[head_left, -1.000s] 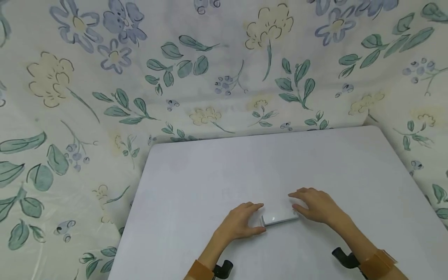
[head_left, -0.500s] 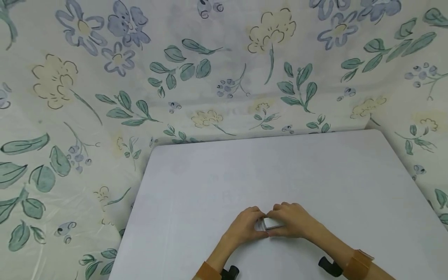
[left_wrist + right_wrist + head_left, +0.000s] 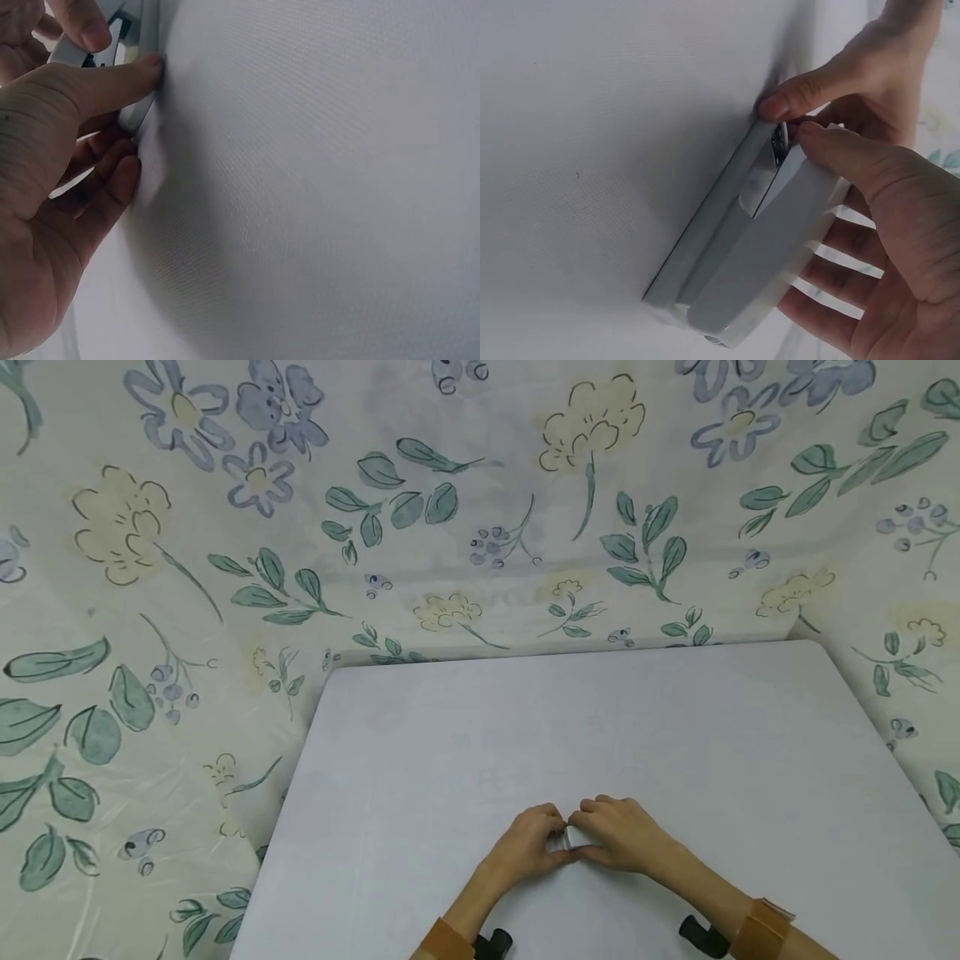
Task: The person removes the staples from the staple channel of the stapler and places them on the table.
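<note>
A long white device (image 3: 754,259), stapler-like in shape with a base and a wedge-shaped upper part, is held between both hands just over the white tabletop. In the head view only a short stretch of the device (image 3: 581,837) shows between the fingers. My left hand (image 3: 521,847) grips its left end, thumb on the base (image 3: 135,116) and fingers behind. From the right, my right hand (image 3: 626,837) grips the upper part, thumb at its left end and fingers along the far side. Between base and upper part a gap shows, with shiny metal and a dark piece (image 3: 778,146) inside.
The white tabletop (image 3: 465,743) spreads behind and to both sides of the hands. Floral cloth (image 3: 315,543) hangs behind it and along both sides. Each wrist wears a brown band (image 3: 761,931) with a black camera mount (image 3: 703,937).
My right hand has come left from beside the device's right end and taken hold of it close to the left hand. The left hand has closed on the left end, shifting slightly nearer.
</note>
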`<action>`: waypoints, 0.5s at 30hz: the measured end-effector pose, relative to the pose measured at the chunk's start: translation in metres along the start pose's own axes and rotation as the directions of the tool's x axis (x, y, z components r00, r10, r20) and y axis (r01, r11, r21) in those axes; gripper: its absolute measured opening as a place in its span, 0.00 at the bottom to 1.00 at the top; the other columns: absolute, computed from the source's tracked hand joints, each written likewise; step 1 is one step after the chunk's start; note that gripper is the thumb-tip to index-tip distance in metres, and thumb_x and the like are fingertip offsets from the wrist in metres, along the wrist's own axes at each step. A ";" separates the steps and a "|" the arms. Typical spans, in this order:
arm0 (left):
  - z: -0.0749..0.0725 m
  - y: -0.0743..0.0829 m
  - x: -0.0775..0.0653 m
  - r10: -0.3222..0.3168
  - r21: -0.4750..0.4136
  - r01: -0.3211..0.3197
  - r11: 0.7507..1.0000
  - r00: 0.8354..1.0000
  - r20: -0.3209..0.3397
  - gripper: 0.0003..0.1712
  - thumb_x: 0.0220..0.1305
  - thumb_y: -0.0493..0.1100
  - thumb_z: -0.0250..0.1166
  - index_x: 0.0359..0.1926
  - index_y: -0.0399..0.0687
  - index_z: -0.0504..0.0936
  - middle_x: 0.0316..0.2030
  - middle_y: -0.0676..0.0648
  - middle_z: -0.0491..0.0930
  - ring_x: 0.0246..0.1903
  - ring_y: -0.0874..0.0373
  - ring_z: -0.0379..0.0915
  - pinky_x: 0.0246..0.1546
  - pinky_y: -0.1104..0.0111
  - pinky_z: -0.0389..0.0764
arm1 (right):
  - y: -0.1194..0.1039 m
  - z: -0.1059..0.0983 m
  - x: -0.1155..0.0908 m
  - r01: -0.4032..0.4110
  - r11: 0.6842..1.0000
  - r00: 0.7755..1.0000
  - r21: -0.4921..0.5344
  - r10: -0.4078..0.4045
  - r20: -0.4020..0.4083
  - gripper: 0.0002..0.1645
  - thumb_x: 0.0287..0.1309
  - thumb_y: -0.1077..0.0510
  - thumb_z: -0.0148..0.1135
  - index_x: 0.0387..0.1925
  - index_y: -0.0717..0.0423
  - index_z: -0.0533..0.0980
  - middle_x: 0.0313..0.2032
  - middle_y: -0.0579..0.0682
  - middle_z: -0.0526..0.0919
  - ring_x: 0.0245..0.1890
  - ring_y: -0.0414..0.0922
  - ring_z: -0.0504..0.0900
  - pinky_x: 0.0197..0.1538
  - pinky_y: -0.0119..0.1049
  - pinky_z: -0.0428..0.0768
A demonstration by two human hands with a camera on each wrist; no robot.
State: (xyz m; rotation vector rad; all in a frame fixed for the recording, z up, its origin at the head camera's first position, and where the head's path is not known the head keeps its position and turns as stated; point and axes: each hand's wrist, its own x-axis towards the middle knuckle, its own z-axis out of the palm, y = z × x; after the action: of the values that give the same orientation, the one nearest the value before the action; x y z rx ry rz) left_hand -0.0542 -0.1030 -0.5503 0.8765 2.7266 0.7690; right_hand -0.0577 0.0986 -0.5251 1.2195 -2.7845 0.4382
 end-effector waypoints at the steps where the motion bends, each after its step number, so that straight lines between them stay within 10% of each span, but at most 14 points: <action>1: -0.001 0.000 0.000 -0.008 -0.011 0.008 1.000 1.000 0.004 0.16 0.55 0.46 0.80 0.40 0.41 0.90 0.38 0.50 0.86 0.31 0.72 0.67 0.32 0.84 0.70 | 0.000 0.000 0.000 0.000 1.000 1.000 -0.005 0.000 0.000 0.19 0.49 0.46 0.79 0.40 0.49 0.83 0.29 0.40 0.81 0.27 0.35 0.75 0.27 0.25 0.71; 15: -0.002 0.002 0.004 -0.069 -0.067 0.071 0.995 0.997 0.024 0.12 0.54 0.45 0.80 0.34 0.42 0.91 0.36 0.50 0.86 0.30 0.72 0.68 0.31 0.82 0.71 | 0.002 0.001 -0.002 0.039 0.996 0.999 -0.080 -0.039 -0.007 0.17 0.51 0.45 0.78 0.39 0.49 0.85 0.29 0.39 0.81 0.25 0.34 0.73 0.25 0.21 0.67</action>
State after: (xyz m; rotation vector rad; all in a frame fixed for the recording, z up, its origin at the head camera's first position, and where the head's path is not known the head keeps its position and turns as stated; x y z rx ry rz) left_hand -0.0570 -0.1002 -0.5471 0.7660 2.6798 0.8285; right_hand -0.0575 0.1011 -0.5264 1.2492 -2.7376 0.3245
